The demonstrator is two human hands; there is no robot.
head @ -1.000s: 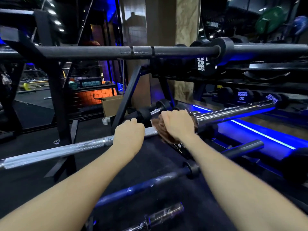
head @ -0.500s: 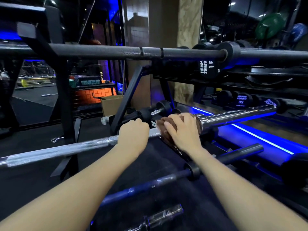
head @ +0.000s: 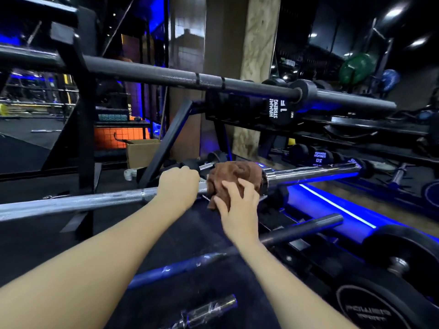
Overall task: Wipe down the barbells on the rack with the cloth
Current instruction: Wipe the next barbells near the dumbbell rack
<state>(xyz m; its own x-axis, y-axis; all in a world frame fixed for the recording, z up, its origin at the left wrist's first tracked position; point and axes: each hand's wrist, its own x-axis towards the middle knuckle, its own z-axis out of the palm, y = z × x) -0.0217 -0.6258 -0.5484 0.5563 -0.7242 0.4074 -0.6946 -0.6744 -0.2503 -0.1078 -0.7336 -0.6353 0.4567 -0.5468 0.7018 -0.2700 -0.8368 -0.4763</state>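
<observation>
The left hand (head: 177, 186) is wrapped around the chrome barbell (head: 95, 201) on the rack (head: 80, 119), steadying it. The right hand (head: 237, 205) grips the brown cloth (head: 231, 178) bunched around the shaft by the sleeve collar. Best to keep the cloth encircling the bar and twist while sliding, bracing firmly. A dumbbell (head: 278, 112) behind seems to read "HAMMER STRENGTH"; another shows "20".
</observation>
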